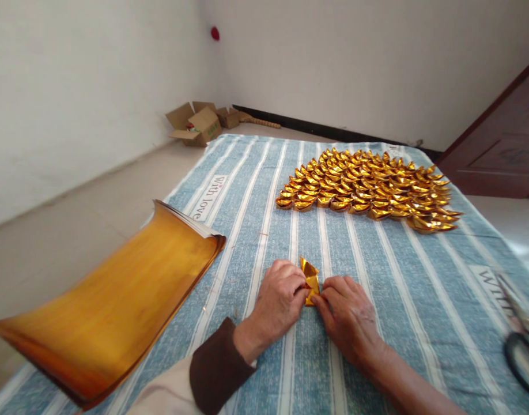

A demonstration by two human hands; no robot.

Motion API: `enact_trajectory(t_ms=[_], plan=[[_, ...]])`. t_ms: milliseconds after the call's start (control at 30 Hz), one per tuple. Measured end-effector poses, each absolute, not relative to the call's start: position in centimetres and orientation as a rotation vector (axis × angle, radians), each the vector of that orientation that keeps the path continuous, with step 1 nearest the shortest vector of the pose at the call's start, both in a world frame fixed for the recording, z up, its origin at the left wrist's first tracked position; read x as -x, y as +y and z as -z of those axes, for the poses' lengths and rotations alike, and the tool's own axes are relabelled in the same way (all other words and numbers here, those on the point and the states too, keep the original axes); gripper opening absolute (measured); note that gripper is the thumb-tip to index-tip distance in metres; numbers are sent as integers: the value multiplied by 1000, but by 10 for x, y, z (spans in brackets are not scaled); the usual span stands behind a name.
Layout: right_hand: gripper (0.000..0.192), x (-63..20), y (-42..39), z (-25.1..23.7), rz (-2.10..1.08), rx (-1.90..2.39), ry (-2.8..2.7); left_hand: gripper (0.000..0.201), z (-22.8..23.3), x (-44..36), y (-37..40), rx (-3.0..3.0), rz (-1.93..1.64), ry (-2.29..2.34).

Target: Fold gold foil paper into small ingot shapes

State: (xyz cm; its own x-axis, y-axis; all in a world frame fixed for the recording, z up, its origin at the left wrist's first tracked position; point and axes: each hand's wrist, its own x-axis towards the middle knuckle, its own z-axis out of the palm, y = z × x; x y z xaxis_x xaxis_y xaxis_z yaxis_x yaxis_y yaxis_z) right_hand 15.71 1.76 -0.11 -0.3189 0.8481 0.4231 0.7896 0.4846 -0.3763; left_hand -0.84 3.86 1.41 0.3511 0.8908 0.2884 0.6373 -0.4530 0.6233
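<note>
Between my two hands, at the near middle of the cloth, is a small piece of folded gold foil paper (312, 281) with a pointed upper end. My left hand (280, 295) pinches its left side, fingers closed. From the right, my right hand (347, 311) grips its lower right edge between thumb and curled fingers. Parts of the paper are hidden behind the fingertips. Farther back to the right stand many boat-shaped gold paper ingots (363, 187) in close rows. A stack of gold foil sheets (113, 294) lies to the left of my left hand.
A blue and white striped cloth (247, 230) covers the table. Black-handled scissors (524, 340) lie at the right edge. On the floor beyond are an open cardboard box (199, 127) and a smaller box (229, 117). A dark red door (502, 144) is at the right.
</note>
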Motion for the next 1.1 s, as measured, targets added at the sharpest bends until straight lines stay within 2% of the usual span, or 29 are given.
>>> enact_trajectory(t_ms=[533,1100], plan=[[29,-157,13,2,160,1175,-2350,12,-9,8,39,-2238,-887,1354],[18,-153,12,1,182,1224,-2383,13,-7,15,45,-2241,-920,1304]])
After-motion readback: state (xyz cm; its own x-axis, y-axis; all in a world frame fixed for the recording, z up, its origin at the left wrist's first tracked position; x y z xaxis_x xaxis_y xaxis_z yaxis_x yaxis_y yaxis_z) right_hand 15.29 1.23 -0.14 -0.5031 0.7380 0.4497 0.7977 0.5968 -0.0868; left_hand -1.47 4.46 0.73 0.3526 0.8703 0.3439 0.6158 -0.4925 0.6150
